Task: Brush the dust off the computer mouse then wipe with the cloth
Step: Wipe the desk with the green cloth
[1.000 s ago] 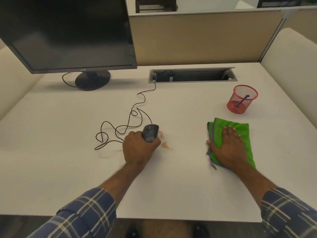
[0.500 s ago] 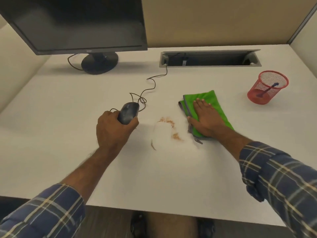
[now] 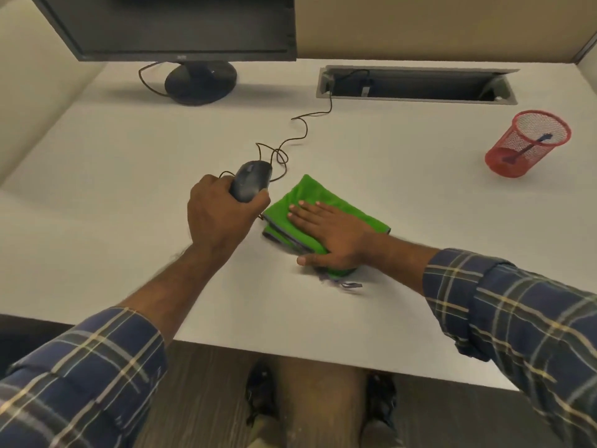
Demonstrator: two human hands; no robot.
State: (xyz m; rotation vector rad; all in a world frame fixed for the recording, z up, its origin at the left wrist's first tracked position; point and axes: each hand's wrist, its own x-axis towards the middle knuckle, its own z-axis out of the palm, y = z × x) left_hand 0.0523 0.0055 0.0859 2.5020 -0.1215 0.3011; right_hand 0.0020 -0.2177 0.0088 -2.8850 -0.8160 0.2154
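Note:
My left hand [image 3: 216,218] grips the dark grey computer mouse [image 3: 250,184] and holds it just above the white desk [image 3: 129,163]. Its black cord [image 3: 303,130] loops back to the cable slot. Right beside the mouse lies the folded green cloth [image 3: 324,195], with my right hand [image 3: 329,236] pressed flat on it and the thumb at its near edge. The brush [image 3: 529,145] stands in a red mesh cup [image 3: 504,163] at the far right. No dust shows on the desk.
A black monitor [image 3: 181,24] on a round stand [image 3: 200,80] fills the back left. A recessed cable slot [image 3: 416,85] runs along the back centre. Beige partition walls close the desk behind and at both sides. My legs show under the front edge.
My right hand slid the green cloth left across the desk, over the spot where brown dust lay. The left hand kept hold of the mouse.

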